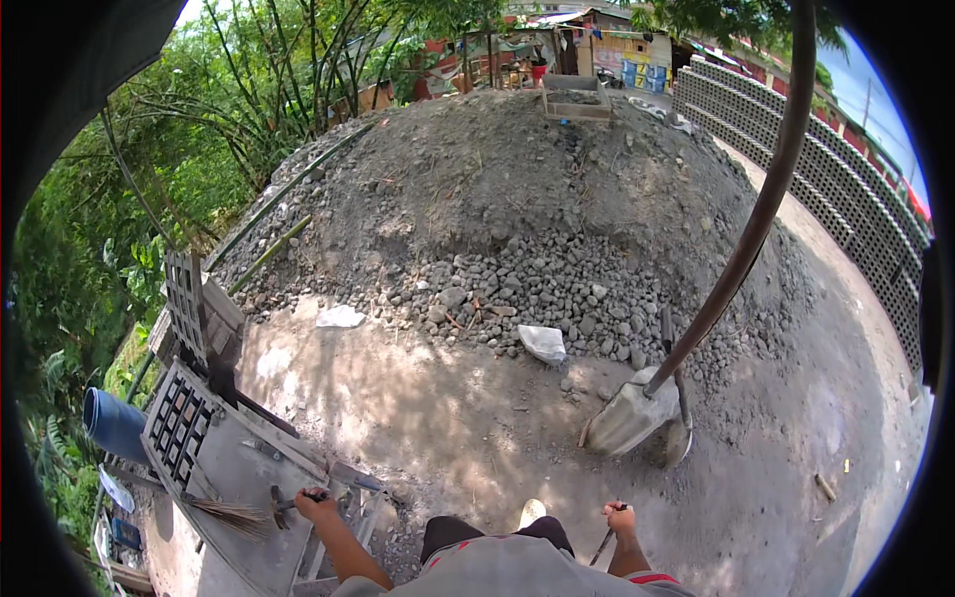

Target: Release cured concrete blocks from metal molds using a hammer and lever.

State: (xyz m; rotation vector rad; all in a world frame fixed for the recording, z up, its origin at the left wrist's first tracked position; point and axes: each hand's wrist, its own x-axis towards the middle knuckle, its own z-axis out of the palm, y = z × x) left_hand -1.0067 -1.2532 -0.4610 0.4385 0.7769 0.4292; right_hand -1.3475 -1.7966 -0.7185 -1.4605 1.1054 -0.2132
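Over the right edge of the grey bench (234,453), noted left hand (318,505) closed round the dark grip of a hammer (280,507), at lower left of view. Recorded coloured panels (645,76) on the distant shack (637,47): yellow and blue, with marks too small to read. Logged hammer's long axis as roughly level across the view, head pointing left toward a twig broom (231,513), just beside its bristles. Could not tell whether touching the bench top. Saw right hand (619,516) on the other side of the lap, clenched round a thin dark rod (602,546), long axis slanting down and left, lower end nearest the body.

Surface and site: observed an outdoor yard, ground (428,408) bare and dusty, dappled with sun. Found a black grid (180,426) at the bench's far end, a blue barrel (114,426) beside it. Noted a large gravel heap (477,189) ahead, topped by a wooden frame (577,112); a shovel (629,416) at its foot, blade down; stacked hollow blocks (826,174) at right, foliage (90,239) at left
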